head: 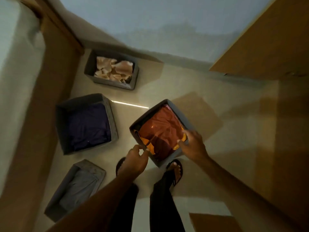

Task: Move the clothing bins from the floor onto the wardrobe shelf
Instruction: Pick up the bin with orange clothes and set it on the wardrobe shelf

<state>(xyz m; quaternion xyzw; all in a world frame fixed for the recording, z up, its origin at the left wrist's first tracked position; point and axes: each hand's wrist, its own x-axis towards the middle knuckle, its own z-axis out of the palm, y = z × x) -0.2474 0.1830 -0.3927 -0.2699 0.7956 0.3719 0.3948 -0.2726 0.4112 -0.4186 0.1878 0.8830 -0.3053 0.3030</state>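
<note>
Four grey fabric clothing bins were counted in the head view, and none was seen on a wardrobe shelf; the shelf itself could not be identified with certainty, only brown wardrobe panels (260, 47) at the right. Three bins stood on the floor (167, 84) at the left, well apart from one another: a bin of beige clothes (111, 69) farthest away, a bin of dark purple clothes (87, 123) in the middle, and a bin of grey clothes (75, 190) nearest. The fourth, a bin of red and orange clothes (160, 131), was held in front of the person, above two feet in dark sandals. The left hand (133, 162) was closed, its fingers (143, 150) pinched on the near-left rim of that bin. The right hand (192, 146) was curled over the near-right rim, its fingers (182, 143) pressed against the edge and the folded cloth inside. Whether the bin was already clear of the floor or only tilted on it could not be told, as the picture was blurred by motion. The task was judged to be at its start: the first bin was in hand and not yet placed, and three bins were left untouched. Two hands, two feet and four bins were recorded in all.
</note>
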